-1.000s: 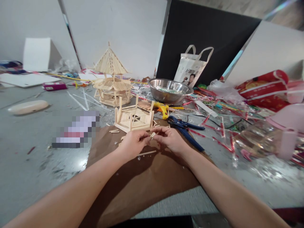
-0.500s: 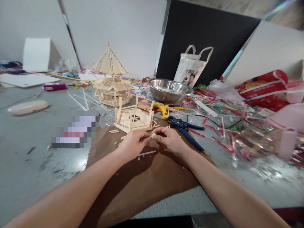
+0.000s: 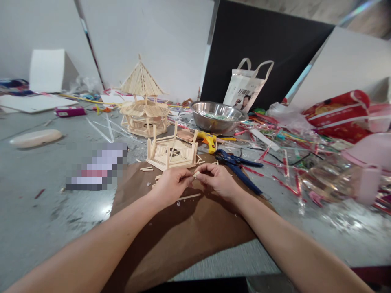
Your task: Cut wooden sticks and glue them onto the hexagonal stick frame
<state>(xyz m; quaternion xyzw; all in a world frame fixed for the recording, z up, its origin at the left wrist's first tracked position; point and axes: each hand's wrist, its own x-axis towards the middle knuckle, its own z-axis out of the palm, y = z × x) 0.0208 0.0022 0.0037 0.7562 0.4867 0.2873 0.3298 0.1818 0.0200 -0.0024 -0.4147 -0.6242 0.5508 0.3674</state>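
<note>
My left hand and my right hand meet over a brown sheet, each closed in a pinch. Between their fingertips are short pale wooden stick pieces, partly hidden by the fingers. Just beyond my hands sits a six-sided wooden stick base with upright posts at its corners. Loose sticks lie left of it, and a single stick rests on the sheet below my hands. Behind the base stands a stick pavilion with a pointed roof.
A yellow glue gun and dark blue pliers lie right of the base. Farther back are a metal bowl and a white bag. A blurred phone lies left. Plastic wrappers and a pink-lidded bottle crowd the right.
My hands stay almost in the same place, still pinching the small stick pieces together. The fingers of my right hand shift very slightly; nothing else visibly moves.
</note>
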